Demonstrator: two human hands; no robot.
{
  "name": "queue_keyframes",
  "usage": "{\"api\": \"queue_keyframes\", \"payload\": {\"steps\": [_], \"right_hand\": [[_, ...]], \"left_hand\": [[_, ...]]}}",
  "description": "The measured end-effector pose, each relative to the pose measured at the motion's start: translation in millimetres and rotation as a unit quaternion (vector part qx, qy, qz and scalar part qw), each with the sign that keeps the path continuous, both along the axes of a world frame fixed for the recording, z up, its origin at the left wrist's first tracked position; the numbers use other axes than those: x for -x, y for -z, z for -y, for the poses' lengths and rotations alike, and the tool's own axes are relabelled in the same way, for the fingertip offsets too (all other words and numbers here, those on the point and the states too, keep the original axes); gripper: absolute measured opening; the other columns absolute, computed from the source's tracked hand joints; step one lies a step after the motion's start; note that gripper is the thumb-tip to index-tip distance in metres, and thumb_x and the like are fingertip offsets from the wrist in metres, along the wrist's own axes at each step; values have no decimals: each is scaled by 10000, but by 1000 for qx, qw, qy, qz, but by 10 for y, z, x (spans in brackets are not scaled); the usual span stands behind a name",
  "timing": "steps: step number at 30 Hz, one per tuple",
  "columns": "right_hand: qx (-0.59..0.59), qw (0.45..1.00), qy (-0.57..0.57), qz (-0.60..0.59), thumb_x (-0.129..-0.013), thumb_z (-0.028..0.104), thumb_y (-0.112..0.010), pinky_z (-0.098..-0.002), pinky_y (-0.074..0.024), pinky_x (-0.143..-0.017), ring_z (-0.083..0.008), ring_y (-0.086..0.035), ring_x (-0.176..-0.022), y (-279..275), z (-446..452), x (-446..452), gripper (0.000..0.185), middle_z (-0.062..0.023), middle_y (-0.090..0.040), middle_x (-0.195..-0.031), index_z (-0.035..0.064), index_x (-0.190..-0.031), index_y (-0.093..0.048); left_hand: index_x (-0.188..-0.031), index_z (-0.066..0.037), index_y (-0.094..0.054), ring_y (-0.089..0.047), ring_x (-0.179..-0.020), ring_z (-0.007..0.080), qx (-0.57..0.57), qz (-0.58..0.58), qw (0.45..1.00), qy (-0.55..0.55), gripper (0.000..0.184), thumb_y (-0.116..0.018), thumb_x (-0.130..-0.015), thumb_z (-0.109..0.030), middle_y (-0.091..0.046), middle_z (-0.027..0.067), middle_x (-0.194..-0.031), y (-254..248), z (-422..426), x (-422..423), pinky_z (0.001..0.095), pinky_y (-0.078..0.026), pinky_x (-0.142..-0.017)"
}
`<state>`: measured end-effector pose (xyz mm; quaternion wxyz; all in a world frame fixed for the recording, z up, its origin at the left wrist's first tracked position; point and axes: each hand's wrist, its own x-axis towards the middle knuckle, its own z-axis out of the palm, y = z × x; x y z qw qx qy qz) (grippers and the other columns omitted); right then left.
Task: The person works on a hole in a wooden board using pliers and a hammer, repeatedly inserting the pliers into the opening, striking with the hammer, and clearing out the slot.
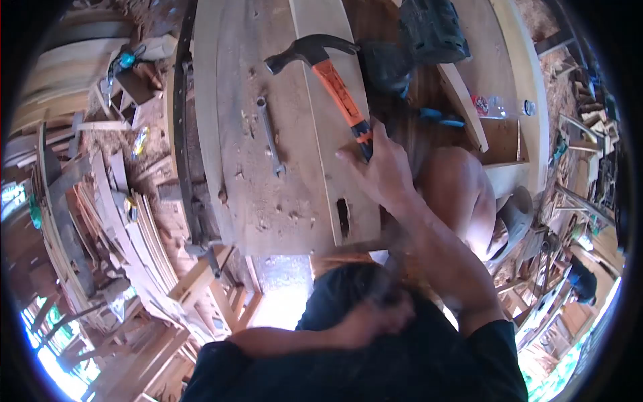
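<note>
A claw hammer [340, 90] with a black head and an orange handle lies across a pale board [328, 167]. The fingers of my right hand [388, 167] are around the handle's black lower end, the thumb off to one side. Bent across my body in front of my dark shirt, my left arm ends in my left hand [385, 315], whose fingers are smeared by motion. A combination wrench [270, 137] rests on the wooden bench top [231, 87], left of the board. Near the board's close end is a dark slot [343, 216].
A dark power tool [434, 30] stands at the far right of the bench. Beyond my bare knee [455, 177] lie a clear plastic bottle [492, 107] and a narrow wooden piece [462, 100]. Stacked planks [127, 228] fill the left side. Another person [581, 280] is far right.
</note>
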<state>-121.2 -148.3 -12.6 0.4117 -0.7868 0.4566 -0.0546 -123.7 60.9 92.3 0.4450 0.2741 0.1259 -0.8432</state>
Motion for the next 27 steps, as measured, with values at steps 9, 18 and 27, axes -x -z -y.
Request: {"api": "queue_keyframes", "payload": {"steps": [9, 18, 27], "right_hand": [[-24, 998, -15, 62, -819, 346, -816, -486, -519, -859, -456, -647, -1021, 33, 115, 96, 775, -250, -678, -1064, -6, -1393, -431], [12, 1000, -8, 3, -820, 348, -795, -496, -501, -929, -439, -606, -1121, 38, 77, 157, 746, -252, -624, -1188, 15, -1396, -455], [37, 999, 7, -34, -851, 237, -751, -490, -489, -828, -412, -655, -989, -130, -173, 417, 419, -251, -657, -1022, -14, -1133, -569]], "left_hand": [[-981, -81, -485, -523, -677, 161, -82, 8, 984, -158, 150, -594, -882, -112, -476, 35, -753, 40, -94, -338, 332, -441, -652], [-1504, -20, -403, -563, -895, 161, -70, 345, 936, 11, 701, -529, -815, -8, -510, 23, -1015, 477, -628, -765, 290, -489, -786], [-1479, -6, -411, -620, -983, 204, -101, 418, 902, -39, 643, -563, -855, -32, -571, 147, -1174, 1143, -789, -654, 323, -535, -781]]}}
